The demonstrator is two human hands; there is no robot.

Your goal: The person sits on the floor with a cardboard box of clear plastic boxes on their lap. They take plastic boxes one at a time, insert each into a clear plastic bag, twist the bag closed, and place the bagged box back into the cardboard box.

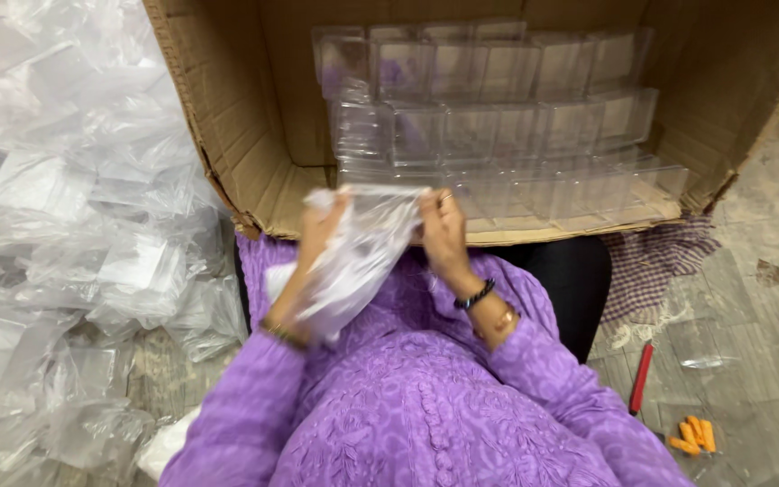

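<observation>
Both hands, left hand (317, 230) and right hand (442, 225), pinch closed the top of a thin plastic bag (353, 261) over the lap, before the cardboard box (227, 135); pulling hard may tear the film.

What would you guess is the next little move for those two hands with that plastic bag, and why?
Probably pull the thin plastic bag down off the clear box it wraps. The left hand and right hand both grip its top edge, right in front of the cardboard carton where bare clear boxes stand in rows, while empty bags lie heaped on the left.
</observation>
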